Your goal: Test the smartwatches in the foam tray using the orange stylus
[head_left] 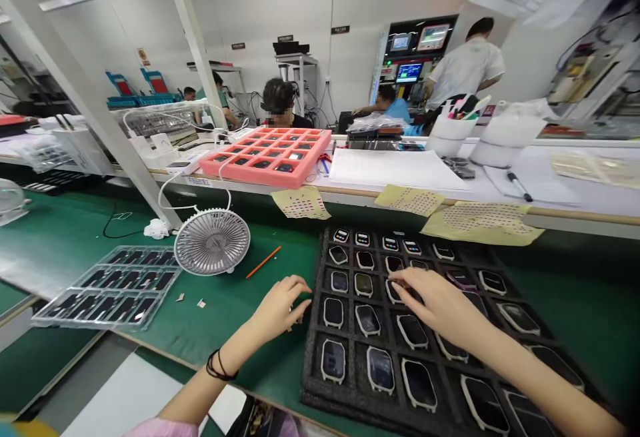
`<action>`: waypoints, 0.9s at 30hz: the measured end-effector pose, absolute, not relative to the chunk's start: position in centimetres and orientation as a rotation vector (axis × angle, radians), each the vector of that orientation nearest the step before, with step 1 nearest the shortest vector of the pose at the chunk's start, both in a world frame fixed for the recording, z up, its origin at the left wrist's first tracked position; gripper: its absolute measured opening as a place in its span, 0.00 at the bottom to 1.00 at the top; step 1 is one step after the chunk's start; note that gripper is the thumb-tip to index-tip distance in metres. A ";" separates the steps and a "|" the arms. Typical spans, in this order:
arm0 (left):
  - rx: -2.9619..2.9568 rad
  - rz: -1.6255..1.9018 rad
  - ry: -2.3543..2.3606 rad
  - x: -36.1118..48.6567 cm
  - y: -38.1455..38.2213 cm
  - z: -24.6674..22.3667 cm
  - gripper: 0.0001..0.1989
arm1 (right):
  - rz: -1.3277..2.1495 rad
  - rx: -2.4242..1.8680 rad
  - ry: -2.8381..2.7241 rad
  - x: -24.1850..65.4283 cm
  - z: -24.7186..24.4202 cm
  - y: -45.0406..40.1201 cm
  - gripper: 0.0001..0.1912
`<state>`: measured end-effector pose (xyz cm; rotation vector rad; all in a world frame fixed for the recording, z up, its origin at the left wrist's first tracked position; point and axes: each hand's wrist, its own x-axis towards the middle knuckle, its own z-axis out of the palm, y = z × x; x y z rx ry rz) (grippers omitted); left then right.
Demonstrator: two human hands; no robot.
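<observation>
A black foam tray [313, 364] lies on the green bench, with smartwatch cases in rows of square pockets. My right hand [440, 304] reaches over the tray from the right. Its thumb and fingertips are closed at a smartwatch [394, 292] in a middle pocket, and the fingers partly cover it. Just left of the tray hovers my left hand [277, 310], with a gap between thumb and index finger. A small light bit shows beneath its fingers, too small to name. Near the tray's back edge, several smartwatches [363, 239] have lit screens.
A grey fan [213, 240] stands left, near an orange stick [263, 262] and a clear tray [165, 294] of dark parts. The shelf [350, 192] above carries a pink foam tray [305, 174], papers [390, 167] and white pen cups [445, 136]. Other people work beyond.
</observation>
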<state>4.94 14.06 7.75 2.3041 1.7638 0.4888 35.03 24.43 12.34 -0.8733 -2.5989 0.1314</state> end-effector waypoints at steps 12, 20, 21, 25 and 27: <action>2.335 0.298 1.869 10.0 26.8 9.6 0.14 | 0.481 -0.983 -2.321 40.2 8.7 15.1 0.10; 2.328 0.205 1.710 9.9 30.0 10.3 0.19 | 0.597 -1.035 -2.158 43.6 7.2 14.3 0.11; 2.325 0.210 1.671 9.9 30.2 10.4 0.18 | 0.614 -1.031 -2.148 43.8 7.1 14.3 0.11; 2.272 0.287 1.530 9.3 30.3 10.7 0.17 | 0.685 -0.999 -2.109 44.9 6.7 14.2 0.12; 2.215 0.349 1.477 8.9 30.1 10.8 0.18 | 0.712 -0.971 -2.084 45.4 6.4 14.3 0.13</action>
